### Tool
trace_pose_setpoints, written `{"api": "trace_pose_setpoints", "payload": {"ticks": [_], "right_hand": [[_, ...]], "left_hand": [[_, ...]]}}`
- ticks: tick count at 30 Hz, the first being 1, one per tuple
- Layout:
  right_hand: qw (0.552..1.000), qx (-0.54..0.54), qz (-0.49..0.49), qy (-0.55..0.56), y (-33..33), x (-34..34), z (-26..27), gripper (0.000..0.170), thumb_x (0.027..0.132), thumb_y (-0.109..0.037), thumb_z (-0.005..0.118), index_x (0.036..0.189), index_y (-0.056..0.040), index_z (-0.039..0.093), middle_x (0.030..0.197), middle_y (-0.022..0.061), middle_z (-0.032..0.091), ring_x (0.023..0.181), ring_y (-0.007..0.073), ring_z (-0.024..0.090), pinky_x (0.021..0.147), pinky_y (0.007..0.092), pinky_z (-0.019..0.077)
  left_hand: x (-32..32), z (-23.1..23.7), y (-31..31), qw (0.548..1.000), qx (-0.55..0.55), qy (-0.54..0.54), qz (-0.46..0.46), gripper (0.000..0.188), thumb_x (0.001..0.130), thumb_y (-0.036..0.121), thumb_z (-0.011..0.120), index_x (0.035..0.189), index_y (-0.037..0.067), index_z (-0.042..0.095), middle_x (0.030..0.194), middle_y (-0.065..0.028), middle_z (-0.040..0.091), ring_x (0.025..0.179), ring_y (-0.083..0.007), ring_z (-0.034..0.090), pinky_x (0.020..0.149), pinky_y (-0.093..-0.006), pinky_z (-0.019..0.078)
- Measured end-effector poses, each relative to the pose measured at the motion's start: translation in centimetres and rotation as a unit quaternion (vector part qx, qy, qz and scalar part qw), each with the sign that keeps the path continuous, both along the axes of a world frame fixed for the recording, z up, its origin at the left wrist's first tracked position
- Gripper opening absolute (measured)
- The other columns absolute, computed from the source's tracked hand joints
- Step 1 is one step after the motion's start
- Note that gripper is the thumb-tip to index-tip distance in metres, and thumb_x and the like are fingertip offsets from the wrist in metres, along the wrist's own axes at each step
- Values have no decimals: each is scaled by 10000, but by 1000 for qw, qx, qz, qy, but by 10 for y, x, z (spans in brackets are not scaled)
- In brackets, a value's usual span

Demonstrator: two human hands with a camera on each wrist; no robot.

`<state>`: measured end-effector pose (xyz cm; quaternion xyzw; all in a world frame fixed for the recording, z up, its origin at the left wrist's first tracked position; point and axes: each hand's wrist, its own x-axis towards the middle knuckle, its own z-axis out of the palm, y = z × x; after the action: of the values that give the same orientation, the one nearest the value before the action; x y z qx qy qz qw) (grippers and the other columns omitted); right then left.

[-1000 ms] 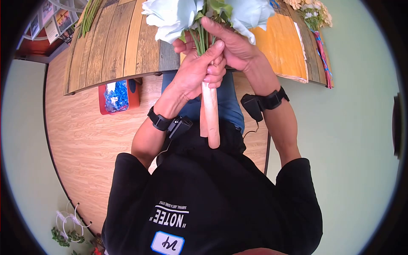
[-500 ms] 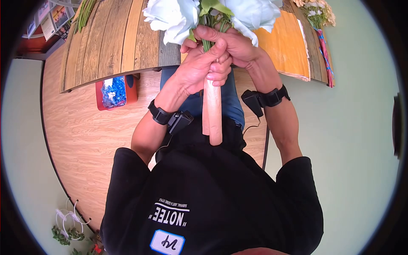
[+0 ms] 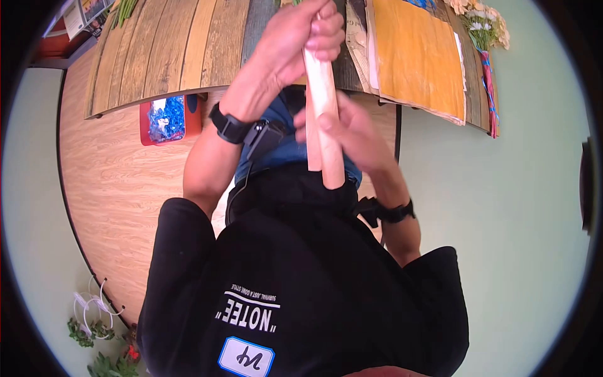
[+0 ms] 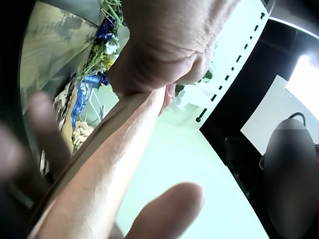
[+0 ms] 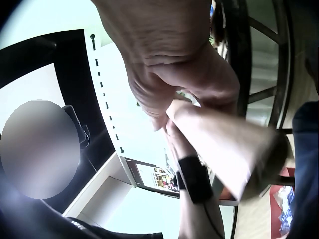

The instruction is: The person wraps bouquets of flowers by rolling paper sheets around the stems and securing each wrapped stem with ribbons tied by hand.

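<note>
My left hand point(image 3: 298, 38) grips the upper part of a bouquet's handle, a long roll of pale pinkish-tan paper point(image 3: 321, 88) that hangs down toward my lap. A loose paper flap runs along its left side. Most of the flower heads lie beyond the top of the head view; a green leaf point(image 4: 207, 76) peeks out past my left hand in the left wrist view. Lower down, my right hand point(image 3: 358, 135) is around the roll with spread fingers, its thumb across the front. The fingers point(image 4: 47, 124) look blurred in the left wrist view.
A plank-topped table point(image 3: 169, 50) stands in front of me. On its right lie orange-yellow sheets point(image 3: 418, 60) and another bouquet point(image 3: 487, 38) with a wrapped stem. A red bin point(image 3: 168, 119) with blue scraps is below the table. Green stems point(image 3: 125, 11) lie far left.
My right hand has come down from beneath the white flowers to the lower paper roll. My left hand and the bouquet have moved up and forward, so the flowers have left the head view.
</note>
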<state>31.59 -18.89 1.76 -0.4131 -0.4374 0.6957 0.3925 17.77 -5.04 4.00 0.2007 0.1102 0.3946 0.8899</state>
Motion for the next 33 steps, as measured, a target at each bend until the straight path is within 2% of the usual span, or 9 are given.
{"api": "trace_pose_setpoints", "payload": {"ticks": [2,5,9,12,17,23,26,28,33], "right_hand": [[997,-76,0,-11,-8,-5,0,463,1008,-372,619,1243,17,528,883,86,634,690,154,654,579,284,545],[988,-153,-15,13,-11,-13,-10,374,1014,-382,613,1066,-14,567,642,-14,462,418,63,417,390,229,370],[978,-183,-12,99,-7,-11,-15,361,987,-376,662,938,-31,568,612,-37,465,406,50,417,376,216,354],[980,-179,1,81,-1,-11,-15,331,1009,-361,628,947,-47,543,624,-34,431,413,42,373,368,206,327],[997,-60,-9,-50,31,-11,14,348,986,-313,672,769,-96,509,540,-59,412,387,31,348,351,219,294],[994,19,-67,-85,55,-15,32,389,964,-359,698,723,-113,518,565,-70,436,444,12,374,383,216,273],[994,5,-58,-90,53,-16,30,372,983,-335,673,750,-94,510,561,-41,442,412,41,383,367,225,306],[997,53,-16,-51,51,-13,19,287,969,-282,698,896,-41,559,638,-6,507,504,83,505,416,234,385],[970,180,-123,-108,53,-19,28,193,944,-145,690,924,-10,554,749,21,573,610,103,584,482,261,451]], "left_hand": [[6,-7,14,999,12,32,18,452,1072,434,448,719,154,411,586,47,377,446,-68,348,404,-223,323],[14,-18,25,998,6,63,14,416,1069,413,470,748,155,413,590,56,380,446,-65,347,390,-214,308],[18,-23,33,995,-1,99,17,388,1067,407,480,777,157,417,594,60,378,448,-63,349,382,-212,303],[17,-17,38,994,7,107,21,378,1068,404,477,787,159,422,599,63,377,450,-65,345,386,-214,305],[11,25,66,995,86,56,11,357,1064,417,487,822,159,434,614,67,382,475,-66,349,414,-217,317],[5,96,53,975,179,126,34,364,1054,429,510,838,142,456,615,58,379,486,-72,352,457,-227,342],[3,97,42,977,162,135,26,355,1047,417,532,847,133,459,614,53,380,487,-82,365,470,-226,357],[6,99,26,950,217,199,101,519,1064,483,451,673,162,333,575,58,292,446,-61,270,403,-233,268],[17,76,9,951,174,217,133,534,1041,460,530,657,160,311,568,45,304,458,-75,282,411,-248,266]]}}
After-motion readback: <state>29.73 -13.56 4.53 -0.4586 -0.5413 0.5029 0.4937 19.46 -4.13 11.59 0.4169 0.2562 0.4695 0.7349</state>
